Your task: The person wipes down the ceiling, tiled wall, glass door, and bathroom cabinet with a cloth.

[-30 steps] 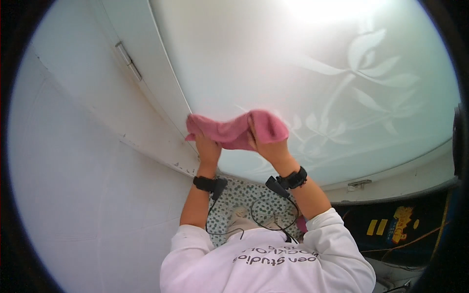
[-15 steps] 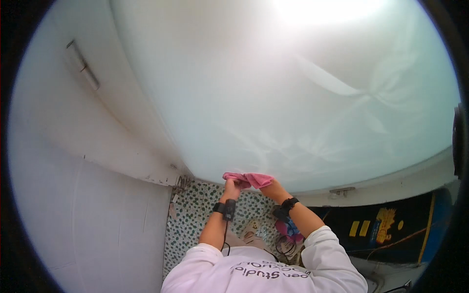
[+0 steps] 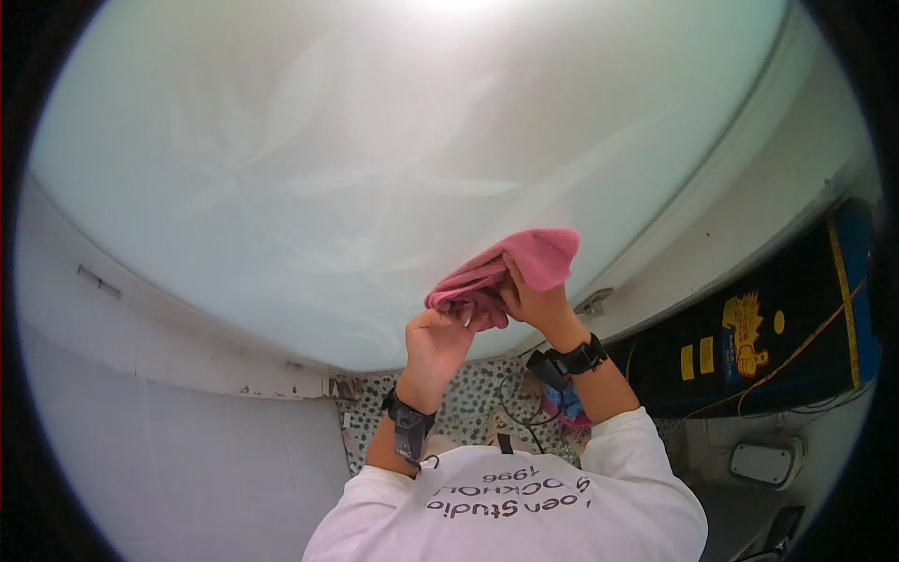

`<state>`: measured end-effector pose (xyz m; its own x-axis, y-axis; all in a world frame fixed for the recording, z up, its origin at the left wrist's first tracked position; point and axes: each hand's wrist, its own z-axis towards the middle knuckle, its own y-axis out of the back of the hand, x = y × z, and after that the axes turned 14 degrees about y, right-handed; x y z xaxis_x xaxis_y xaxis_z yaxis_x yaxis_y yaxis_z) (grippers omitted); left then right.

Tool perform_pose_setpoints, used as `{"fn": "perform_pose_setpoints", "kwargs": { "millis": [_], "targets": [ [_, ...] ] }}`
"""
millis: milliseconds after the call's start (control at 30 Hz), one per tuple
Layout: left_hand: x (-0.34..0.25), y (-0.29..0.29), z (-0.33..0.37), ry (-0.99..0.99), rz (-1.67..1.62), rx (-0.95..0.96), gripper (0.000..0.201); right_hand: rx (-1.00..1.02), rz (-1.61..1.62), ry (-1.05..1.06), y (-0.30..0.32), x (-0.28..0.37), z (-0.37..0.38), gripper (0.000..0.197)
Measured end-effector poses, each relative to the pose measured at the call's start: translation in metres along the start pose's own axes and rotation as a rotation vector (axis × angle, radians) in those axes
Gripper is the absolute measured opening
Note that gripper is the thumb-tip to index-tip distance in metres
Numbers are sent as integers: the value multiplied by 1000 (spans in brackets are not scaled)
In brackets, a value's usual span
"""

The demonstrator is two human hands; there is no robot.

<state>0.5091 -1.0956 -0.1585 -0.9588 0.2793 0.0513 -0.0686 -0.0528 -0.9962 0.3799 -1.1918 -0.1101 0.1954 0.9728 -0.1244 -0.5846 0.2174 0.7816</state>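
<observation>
A crumpled pink cloth (image 3: 534, 258) is held up between my two hands, in front of a frosted glass panel (image 3: 356, 140) with a pale leaf pattern. My left hand (image 3: 438, 345) grips the cloth's lower left end, its fingertips partly hidden in the folds. My right hand (image 3: 538, 304) is closed on the right part, thumb and fingers pressed into the fabric, and a flap stands up above it. Whether the cloth touches the glass I cannot tell. Black straps with small devices sit on both wrists.
Around the glass runs a white frame (image 3: 178, 323) with metal hinges or latches. At the right stands a black and blue panel (image 3: 674, 365) with yellow markings and a loose cable. Green-speckled floor (image 3: 473, 393) shows below, with a blue and pink bundle (image 3: 565, 403) on it.
Both hands have risen with the cloth from the panel's lower edge. The cloth is spread wider and bunched differently. The view has turned to the right.
</observation>
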Motion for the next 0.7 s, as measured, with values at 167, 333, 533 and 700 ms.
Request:
{"fn": "perform_pose_setpoints", "kwargs": {
  "millis": [167,333,533,700],
  "targets": [
    [-19,23,-2,-102,121,-64,38,-13,47,-115,-46,11,-10,37],
    [-37,83,20,7,20,-220,40,53,92,-168,-116,13,-77,50],
    [-12,144,48,79,-49,-244,38,141,161,-507,-135,31,-138,51],
    [65,170,102,201,-86,-387,47,169,-110,-589,-107,9,-218,38]
  ]
}}
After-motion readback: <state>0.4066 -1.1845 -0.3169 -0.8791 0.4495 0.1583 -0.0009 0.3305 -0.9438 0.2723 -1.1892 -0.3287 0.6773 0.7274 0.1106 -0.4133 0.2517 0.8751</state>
